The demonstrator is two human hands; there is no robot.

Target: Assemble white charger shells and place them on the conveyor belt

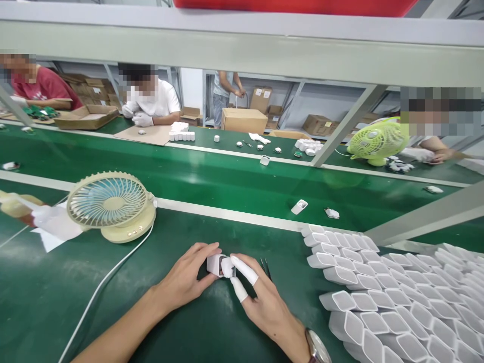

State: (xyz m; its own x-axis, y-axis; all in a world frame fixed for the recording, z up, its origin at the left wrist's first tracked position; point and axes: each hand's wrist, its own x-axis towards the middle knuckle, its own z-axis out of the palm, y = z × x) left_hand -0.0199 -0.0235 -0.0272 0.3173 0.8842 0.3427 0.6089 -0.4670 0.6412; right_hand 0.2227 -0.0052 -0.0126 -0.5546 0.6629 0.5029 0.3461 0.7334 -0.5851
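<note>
Both my hands meet on a small white plastic casing (215, 264) just above the green table (113, 302). My left hand (185, 277) wraps its fingers round the casing's left side. My right hand (260, 297), with white finger cots on thumb and forefinger, pinches the casing's right end. A watch sits on my right wrist. Dark tweezers (265, 267) lie just behind my right hand. A big stack of empty white casings (378, 297) lies to the right of my right hand.
A cream desk fan (111, 204) with a white cable (102, 287) stands at the left. The green conveyor belt (227, 181) carries a few white parts (299, 206). Across it, several people work among cardboard boxes (244, 120) and a green fan (376, 141). Grey frame bars cross overhead.
</note>
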